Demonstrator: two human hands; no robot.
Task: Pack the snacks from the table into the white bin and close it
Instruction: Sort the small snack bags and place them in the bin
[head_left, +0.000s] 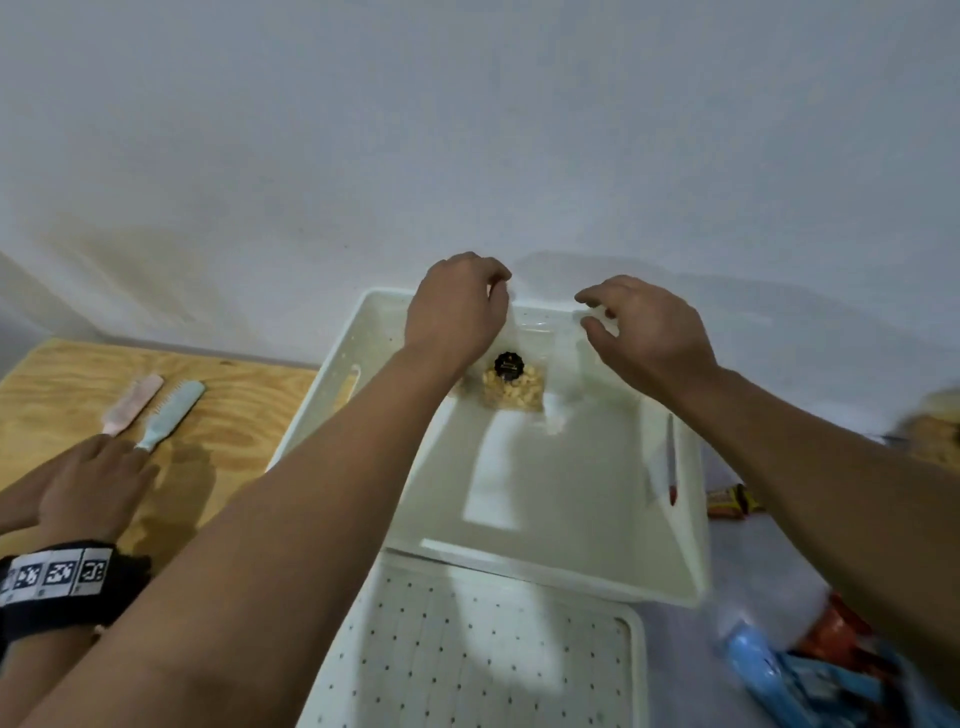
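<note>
Two brushes (156, 410) lie on the wooden board (234, 415) at left. Over the white bin (571, 519), the left hand (457, 306) and right hand (649, 332) each pinch the top of a clear snack bag (519, 384) hanging inside; the lid (467, 649) lies just beside the bin.

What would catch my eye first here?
Two bare arms reach over an open white bin, where the left hand and right hand hold a clear bag of snacks against its far wall. The dotted lid lies in front, and another person's hand rests on the wooden board at left.
</note>
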